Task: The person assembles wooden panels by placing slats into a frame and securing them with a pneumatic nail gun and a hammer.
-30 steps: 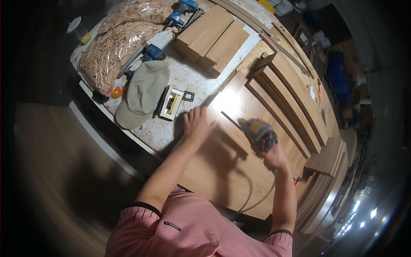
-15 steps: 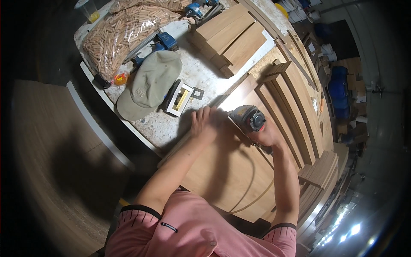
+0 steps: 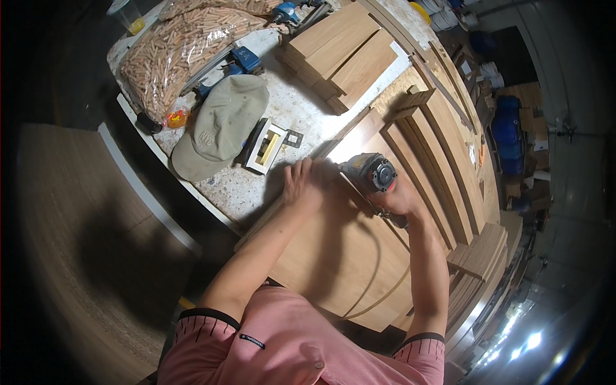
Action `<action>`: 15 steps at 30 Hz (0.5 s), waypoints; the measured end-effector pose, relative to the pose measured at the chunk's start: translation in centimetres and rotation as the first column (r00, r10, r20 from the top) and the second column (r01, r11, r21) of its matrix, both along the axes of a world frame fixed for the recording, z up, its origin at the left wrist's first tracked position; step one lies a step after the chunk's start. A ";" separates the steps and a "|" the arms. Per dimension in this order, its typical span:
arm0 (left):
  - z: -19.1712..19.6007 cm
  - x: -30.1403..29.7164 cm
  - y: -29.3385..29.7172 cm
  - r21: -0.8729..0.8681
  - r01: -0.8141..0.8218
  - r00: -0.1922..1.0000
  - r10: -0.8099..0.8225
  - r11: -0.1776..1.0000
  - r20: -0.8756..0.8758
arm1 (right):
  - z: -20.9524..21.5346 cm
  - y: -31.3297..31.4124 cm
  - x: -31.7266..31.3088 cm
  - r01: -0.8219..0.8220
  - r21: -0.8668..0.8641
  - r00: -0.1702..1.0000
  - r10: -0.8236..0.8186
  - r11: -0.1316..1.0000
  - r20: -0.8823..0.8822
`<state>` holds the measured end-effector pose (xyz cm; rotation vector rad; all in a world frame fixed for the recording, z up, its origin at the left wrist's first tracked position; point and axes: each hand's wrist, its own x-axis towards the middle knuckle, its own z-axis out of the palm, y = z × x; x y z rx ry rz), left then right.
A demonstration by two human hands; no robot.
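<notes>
A broad light-brown wooden panel (image 3: 301,250) lies in front of me on the white workbench (image 3: 224,196). My left hand (image 3: 304,184) grips its far-left edge, fingers bent over the rim; the thumb is in shadow. In my right hand (image 3: 403,196) is an air nail gun (image 3: 371,172) with a round black cap, its nose low over the panel beside my left hand. A thin hose (image 3: 380,256) curves back from the gun toward me. Bright light falls on the panel just beyond the gun; the exact contact point of the nose is hidden.
Long wooden rails (image 3: 443,160) stand close to my right hand, with shorter boards (image 3: 478,253) nearer me. Farther back lie stacked planks (image 3: 340,51), a cap (image 3: 224,125), a small nail box (image 3: 268,144), a blue tool (image 3: 244,61) and a bag of dowels (image 3: 173,58).
The nail gun and my right hand have shifted very slightly; the gun's cap has tilted a little. My left hand stays at the panel's edge.
</notes>
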<state>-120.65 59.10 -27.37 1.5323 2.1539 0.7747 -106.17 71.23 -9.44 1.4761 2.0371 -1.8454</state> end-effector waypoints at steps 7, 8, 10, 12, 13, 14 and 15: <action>-0.3 0.1 0.0 -0.031 0.026 0.999 -0.027 0.999 -0.032 | -0.1 0.1 -0.3 -0.060 0.036 0.994 0.057 0.998 0.089; -0.5 0.1 -0.1 -0.009 0.023 0.999 -0.023 1.000 -0.023 | 0.1 0.0 -0.4 -0.062 0.047 0.994 0.057 0.997 0.096; -0.9 -0.1 0.0 0.024 0.000 1.000 0.001 1.000 -0.030 | 0.1 -0.3 -0.5 -0.063 0.079 0.997 0.059 0.995 0.058; -0.7 0.2 -0.1 0.031 -0.032 0.998 0.033 0.999 -0.046 | 1.0 -1.1 -0.1 0.003 0.032 0.996 -0.006 0.999 0.090; -0.4 0.1 0.0 0.020 -0.024 0.999 0.024 1.000 -0.029 | 1.1 -1.4 0.4 0.004 0.060 0.994 -0.011 0.998 0.112; -0.1 -0.1 -0.1 0.009 -0.015 1.000 0.015 1.000 -0.011 | 1.2 -1.7 1.1 0.006 0.088 0.991 -0.018 0.996 0.134; 0.4 -0.2 -0.1 -0.002 -0.003 1.000 0.003 1.000 0.008 | 1.5 -2.0 1.9 0.010 0.115 0.987 -0.028 0.993 0.157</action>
